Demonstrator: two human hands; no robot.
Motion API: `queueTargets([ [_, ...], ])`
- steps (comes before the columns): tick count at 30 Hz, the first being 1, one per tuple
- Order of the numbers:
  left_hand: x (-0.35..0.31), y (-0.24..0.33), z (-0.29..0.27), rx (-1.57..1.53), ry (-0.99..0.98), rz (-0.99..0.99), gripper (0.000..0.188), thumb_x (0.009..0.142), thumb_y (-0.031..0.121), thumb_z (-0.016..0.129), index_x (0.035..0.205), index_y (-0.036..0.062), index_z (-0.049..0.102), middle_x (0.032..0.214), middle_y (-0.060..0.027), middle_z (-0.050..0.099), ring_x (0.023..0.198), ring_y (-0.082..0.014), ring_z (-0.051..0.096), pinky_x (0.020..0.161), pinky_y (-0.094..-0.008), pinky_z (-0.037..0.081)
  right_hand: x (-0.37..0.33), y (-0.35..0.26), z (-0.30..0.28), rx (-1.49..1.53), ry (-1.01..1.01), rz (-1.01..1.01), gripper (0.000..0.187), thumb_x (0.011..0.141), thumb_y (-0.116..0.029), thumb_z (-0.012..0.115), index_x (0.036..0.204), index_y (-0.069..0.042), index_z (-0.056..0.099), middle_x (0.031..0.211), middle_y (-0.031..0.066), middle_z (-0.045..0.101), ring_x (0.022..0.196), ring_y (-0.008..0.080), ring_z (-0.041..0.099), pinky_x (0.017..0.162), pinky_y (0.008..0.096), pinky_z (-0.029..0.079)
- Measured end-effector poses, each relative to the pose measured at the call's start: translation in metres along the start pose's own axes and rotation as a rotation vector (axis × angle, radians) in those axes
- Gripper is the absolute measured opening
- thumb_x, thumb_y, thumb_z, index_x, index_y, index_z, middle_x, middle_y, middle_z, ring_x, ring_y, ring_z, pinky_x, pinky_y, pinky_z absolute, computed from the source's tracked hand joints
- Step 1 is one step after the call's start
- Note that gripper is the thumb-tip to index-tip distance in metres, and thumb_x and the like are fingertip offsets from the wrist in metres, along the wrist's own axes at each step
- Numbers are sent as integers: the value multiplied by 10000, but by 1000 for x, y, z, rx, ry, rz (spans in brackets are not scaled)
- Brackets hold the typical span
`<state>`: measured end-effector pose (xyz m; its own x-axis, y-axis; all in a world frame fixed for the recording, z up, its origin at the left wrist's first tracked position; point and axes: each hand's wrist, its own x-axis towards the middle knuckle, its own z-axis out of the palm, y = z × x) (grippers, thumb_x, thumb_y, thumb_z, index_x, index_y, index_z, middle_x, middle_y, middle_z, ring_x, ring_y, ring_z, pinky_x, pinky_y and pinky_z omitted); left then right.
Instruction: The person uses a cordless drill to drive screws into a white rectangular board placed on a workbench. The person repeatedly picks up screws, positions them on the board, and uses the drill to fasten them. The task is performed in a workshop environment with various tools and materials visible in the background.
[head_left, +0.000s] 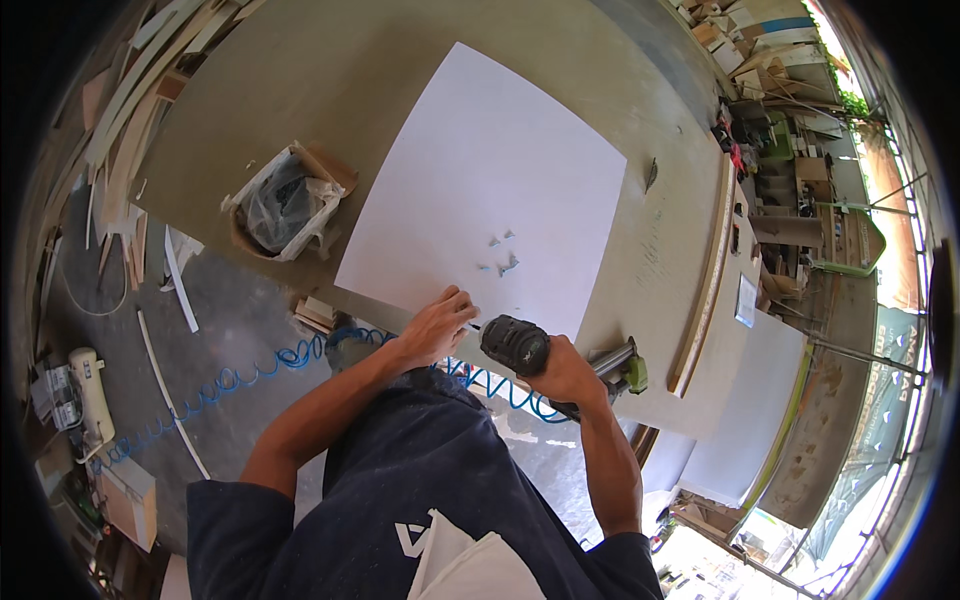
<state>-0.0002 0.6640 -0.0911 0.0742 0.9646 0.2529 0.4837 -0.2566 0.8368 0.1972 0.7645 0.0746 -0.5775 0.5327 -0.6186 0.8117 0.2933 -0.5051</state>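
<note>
My right hand [567, 373] is wrapped round the grip of a black cordless drill [514, 346], its nose pointing left. Just ahead of the drill's tip is my left hand [436, 326], fingers drawn together at the near edge of a white panel [490, 150]. Whatever those fingers pinch is too small to make out. The panel lies flat on a large greenish-brown table [330, 70]. Several small screws [508, 265] are scattered on the panel, beyond the drill.
An open cardboard box lined with a plastic bag [285, 205] stands left of the panel. A coiled blue air hose [220, 382] runs below the table's near edge. At right are a green-ended tool [632, 372] and a long wooden strip [704, 280]. Offcuts [130, 110] pile up far left.
</note>
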Motion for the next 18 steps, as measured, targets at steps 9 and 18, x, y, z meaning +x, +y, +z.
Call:
queueTargets([
  [9, 1, 3, -1, -99, 81, -26, 475, 708, -64, 772, 1136, 11, 580, 1146, -154, 527, 1111, -353, 541, 943, -429, 488, 3, 2, 2, 22, -9, 9, 282, 729, -71, 777, 993, 10, 719, 762, 163, 723, 662, 142, 575, 691, 366, 545],
  [18, 0, 3, 0, -94, 70, -16, 428, 722, -55, 771, 1106, 0, 588, 1146, -152, 524, 1131, -347, 550, 938, -422, 504, 6, 6, 4, -2, -16, 32, 243, 765, -158, 759, 941, 4, 716, 813, 252, 708, 802, 427, 713, 703, 432, 565],
])
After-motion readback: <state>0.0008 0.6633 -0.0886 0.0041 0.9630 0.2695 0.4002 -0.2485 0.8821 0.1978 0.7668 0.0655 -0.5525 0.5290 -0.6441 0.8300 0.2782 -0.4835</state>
